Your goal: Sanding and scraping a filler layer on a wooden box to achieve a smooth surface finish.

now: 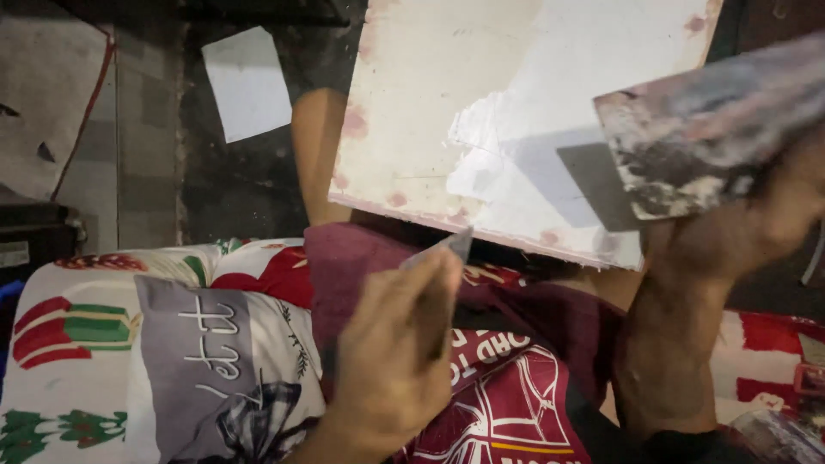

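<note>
- On the person's lap, above the patterned cloth (94, 344), a white board (481, 112) rests tilted — its lower edge is near the knees.
- One patch of smooth white filler (481, 146) is spread in the board's middle; pink stains at the edges are not covered, so most of the surface seems left.
- Right hand (739, 232) grips a wide, dirty scraper (705, 137), fingers closed on it, the blade over the board's right side.
- Left hand (395, 352) pinches a small blade (447, 245) — its tip is just below the board's edge.
</note>
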